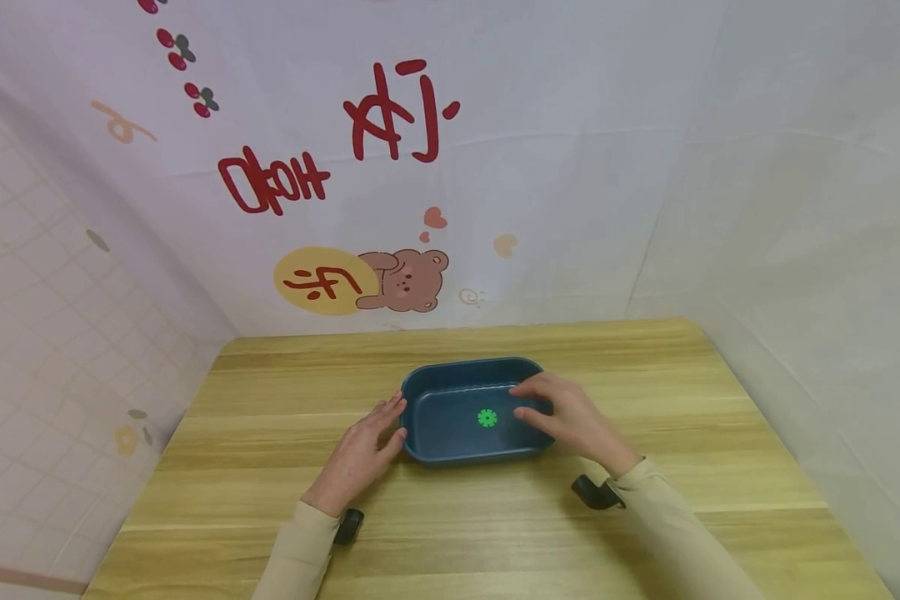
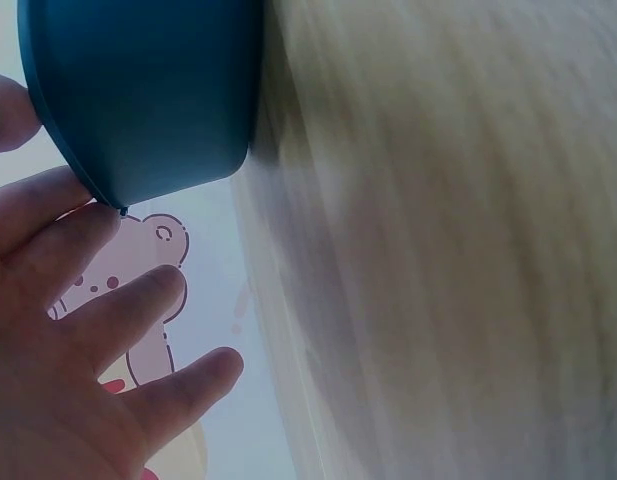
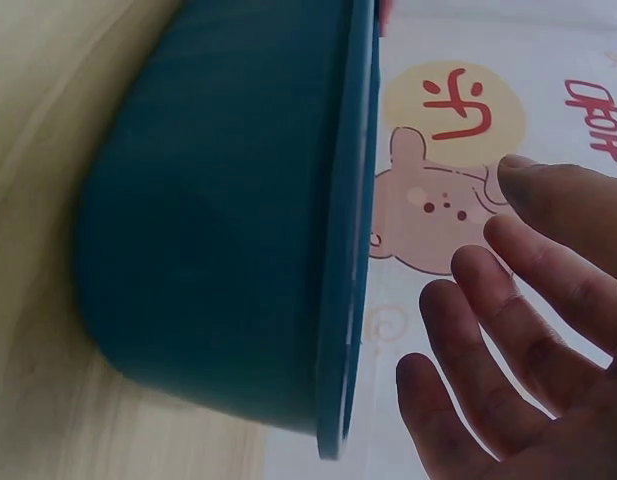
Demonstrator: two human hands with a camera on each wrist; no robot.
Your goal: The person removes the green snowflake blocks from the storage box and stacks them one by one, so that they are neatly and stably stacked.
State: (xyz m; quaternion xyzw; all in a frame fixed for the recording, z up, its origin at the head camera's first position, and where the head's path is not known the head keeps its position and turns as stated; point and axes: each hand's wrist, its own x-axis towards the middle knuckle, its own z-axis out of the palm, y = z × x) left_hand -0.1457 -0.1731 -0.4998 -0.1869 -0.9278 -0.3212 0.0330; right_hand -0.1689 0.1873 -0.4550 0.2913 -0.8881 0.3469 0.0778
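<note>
A dark blue oval-cornered tub (image 1: pixel 450 454) sits on the wooden table. On its floor lies a small green notched disc (image 1: pixel 487 418), right of the middle. My left hand (image 1: pixel 362 454) rests its fingertips against the tub's left rim, fingers fairly straight; the left wrist view shows the fingers (image 2: pixel 138 310) spread, some touching the rim. Over the tub's right end hovers my right hand (image 1: pixel 573 417), thumb and fingers apart and bent a little. In the right wrist view these fingers (image 3: pixel 508 340) stand off the rim with nothing between them.
The wooden table (image 1: pixel 465 542) meets a white printed wall cloth (image 1: pixel 570 192) behind the tub. Cloth also hangs along the left and right sides. A black wrist mount (image 1: pixel 594 493) juts from the right sleeve, another black mount (image 1: pixel 348 527) from the left.
</note>
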